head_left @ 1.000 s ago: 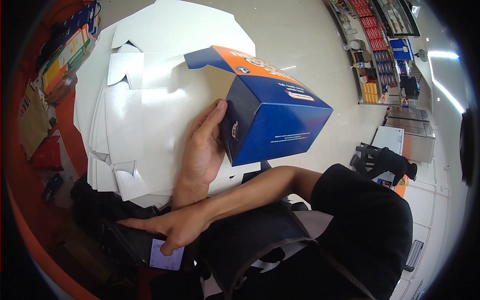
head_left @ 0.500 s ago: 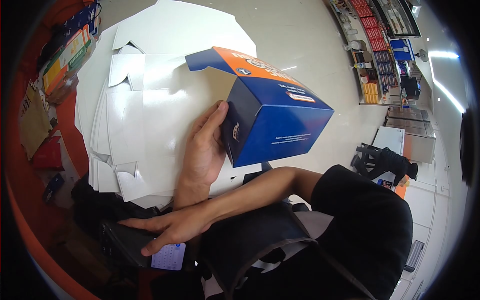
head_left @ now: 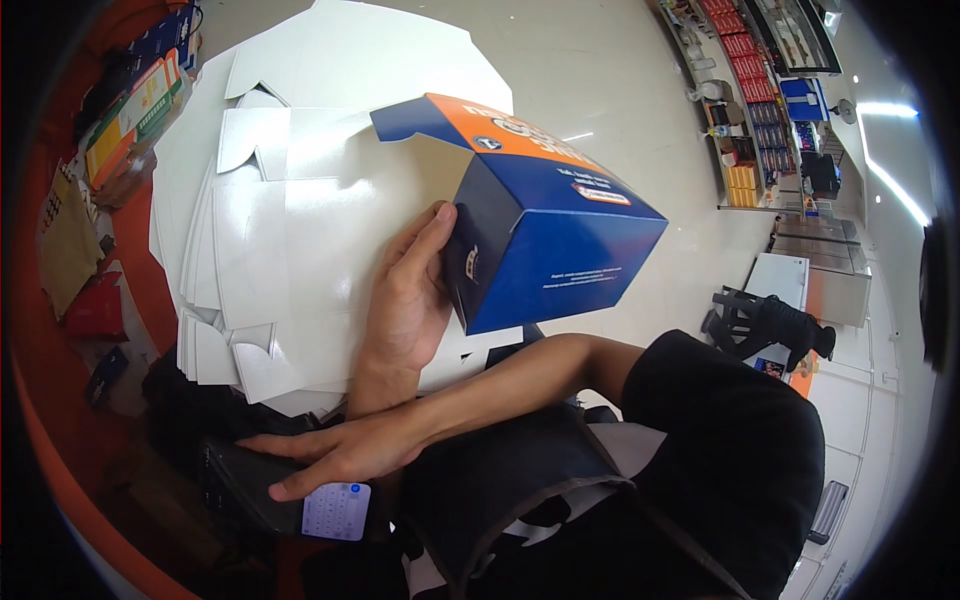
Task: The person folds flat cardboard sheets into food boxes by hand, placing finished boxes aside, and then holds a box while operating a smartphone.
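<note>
A blue and orange cardboard box [head_left: 575,265] is held up by my left hand [head_left: 410,290], with the thumb on its near edge and the other fingers hidden behind. One end of the box gapes, with a flap sticking out. My right arm crosses over my left forearm. At the lower left, my right hand [head_left: 350,450] rests over a dark phone [head_left: 337,512] whose lit part shows a keyboard. Its thumb and forefinger are spread and stretched to the left. Beneath the box lies a stack of flat white die-cut cardboard sheets [head_left: 330,240].
An orange surface [head_left: 130,310] with packets and a green-yellow carton [head_left: 130,125] lies at the left. Shelves [head_left: 745,90] of boxed goods stand beyond the pale floor [head_left: 590,60]. A black chair [head_left: 760,325] is at the right.
My right thumb has shifted slightly left and up over the phone, leaving more of the lit keyboard's edge visible. My left hand and the box have stayed still.
</note>
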Demonstrator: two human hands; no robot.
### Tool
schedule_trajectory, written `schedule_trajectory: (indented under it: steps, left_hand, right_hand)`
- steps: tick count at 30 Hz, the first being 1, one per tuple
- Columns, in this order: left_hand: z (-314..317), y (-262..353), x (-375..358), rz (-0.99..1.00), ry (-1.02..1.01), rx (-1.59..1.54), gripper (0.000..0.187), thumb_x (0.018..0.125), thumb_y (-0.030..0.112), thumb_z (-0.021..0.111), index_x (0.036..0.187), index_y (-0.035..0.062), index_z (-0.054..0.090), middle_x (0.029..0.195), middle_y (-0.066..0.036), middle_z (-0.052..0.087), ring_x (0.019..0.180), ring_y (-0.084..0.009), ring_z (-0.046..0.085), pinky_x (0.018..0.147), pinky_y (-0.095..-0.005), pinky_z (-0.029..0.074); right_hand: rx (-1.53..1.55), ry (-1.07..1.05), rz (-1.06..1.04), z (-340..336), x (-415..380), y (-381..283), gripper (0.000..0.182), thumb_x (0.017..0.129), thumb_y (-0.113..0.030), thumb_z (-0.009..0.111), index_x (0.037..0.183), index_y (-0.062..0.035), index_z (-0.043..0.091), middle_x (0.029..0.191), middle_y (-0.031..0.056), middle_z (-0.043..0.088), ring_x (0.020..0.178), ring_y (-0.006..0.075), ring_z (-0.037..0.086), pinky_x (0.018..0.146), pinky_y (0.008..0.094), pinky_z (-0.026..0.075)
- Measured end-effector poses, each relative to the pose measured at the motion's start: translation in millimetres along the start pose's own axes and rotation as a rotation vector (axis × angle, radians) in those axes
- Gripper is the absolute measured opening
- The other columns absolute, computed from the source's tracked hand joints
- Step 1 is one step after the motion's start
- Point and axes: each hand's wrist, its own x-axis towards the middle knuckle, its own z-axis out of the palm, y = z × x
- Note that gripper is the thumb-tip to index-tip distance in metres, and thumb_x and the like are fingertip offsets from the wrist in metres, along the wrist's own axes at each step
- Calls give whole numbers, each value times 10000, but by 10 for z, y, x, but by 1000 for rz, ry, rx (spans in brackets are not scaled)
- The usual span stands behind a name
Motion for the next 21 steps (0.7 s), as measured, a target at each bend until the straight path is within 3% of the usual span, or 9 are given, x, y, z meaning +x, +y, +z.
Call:
schedule_trajectory:
  steps: [5,7,21]
  left_hand:
    - [-8,-1,1,0,-5,4,225,1035,223,558,1150,50,646,1111,-11,675,1002,-73,616,888,-246,483]
    - [-60,-12,9,-15,-24,19,291,1030,230,555,1248,41,596,1178,-24,643,1103,-115,580,939,-272,460]
    - [-30,-11,6,4,-29,-2,238,1035,224,556,1163,43,640,1108,-14,675,999,-78,617,893,-250,480]
  right_hand:
    - [6,-16,-21,17,-2,-7,914,1013,-409,583,1605,-90,-36,1587,180,242,1485,252,211,1191,329,212]
    - [19,-25,-30,24,-8,-16,916,1013,-407,585,1603,-85,-37,1584,181,248,1484,252,213,1191,330,212]
    - [70,-50,-68,26,4,-11,909,1006,-358,612,1593,-52,-11,1512,154,350,1430,223,299,1163,326,268]
